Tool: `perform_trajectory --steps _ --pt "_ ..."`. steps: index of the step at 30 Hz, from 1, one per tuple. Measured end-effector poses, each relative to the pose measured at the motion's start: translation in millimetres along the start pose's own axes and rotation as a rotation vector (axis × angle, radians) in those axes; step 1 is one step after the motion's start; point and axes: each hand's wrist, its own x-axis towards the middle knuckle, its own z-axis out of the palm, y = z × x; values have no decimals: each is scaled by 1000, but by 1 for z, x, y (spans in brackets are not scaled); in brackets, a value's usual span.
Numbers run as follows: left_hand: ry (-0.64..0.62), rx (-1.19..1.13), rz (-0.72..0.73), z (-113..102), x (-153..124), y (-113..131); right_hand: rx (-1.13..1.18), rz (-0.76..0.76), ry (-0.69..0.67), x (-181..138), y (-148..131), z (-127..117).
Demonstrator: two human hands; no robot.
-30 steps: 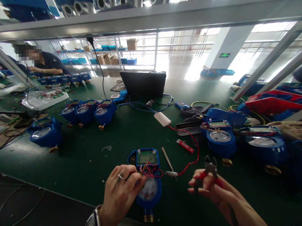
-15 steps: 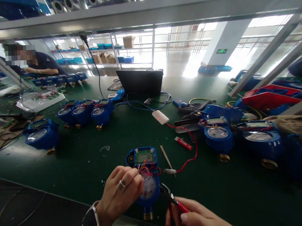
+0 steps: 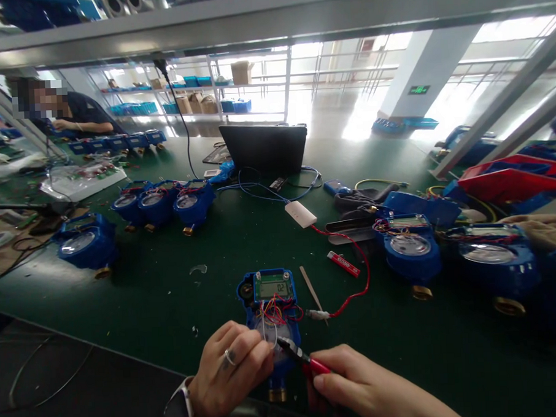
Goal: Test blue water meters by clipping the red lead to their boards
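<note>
A blue water meter point(image 3: 289, 361) with its lid off lies in front of me, its brass end toward me. Its small display point(image 3: 275, 288) reads about 0.2, and thin red, yellow and white wires spill out below it. Over the left side of the meter's dial, my left hand point(image 3: 236, 364) is closed in a pinch on a white wire point(image 3: 275, 331). My right hand point(image 3: 343, 375) grips red-handled wire cutters point(image 3: 297, 353). Their jaws reach over the dial, close beside the white wire; whether they touch it I cannot tell.
A red cable point(image 3: 366, 275) runs from a white box point(image 3: 300, 213) to near the meter, beside a flat stick point(image 3: 311, 287) and a red-and-white packet point(image 3: 343, 264). More blue meters stand left point(image 3: 88, 244) and right point(image 3: 408, 246). A laptop point(image 3: 263, 147) stands behind; another person point(image 3: 87, 112) sits far left.
The wire cutters have moved left and up, from beside the meter to over its dial near the white wire. My left hand has moved slightly down, and the white wire now shows drawn toward it.
</note>
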Motion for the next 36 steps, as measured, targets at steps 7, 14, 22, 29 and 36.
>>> perform_trajectory --steps 7,14,22,29,36 --pt "2 -14 5 -2 1 1 43 25 -4 3 0 6" --pt "15 -21 8 -4 2 0 146 13 7 3 10 12" --pt "40 -86 31 -9 -3 8 -305 65 375 -24 58 -18" --pt "158 -175 -194 -8 -7 9 -549 127 686 -29 84 -50" --pt "157 -250 -739 18 -14 -17 -176 238 698 9 72 -55"
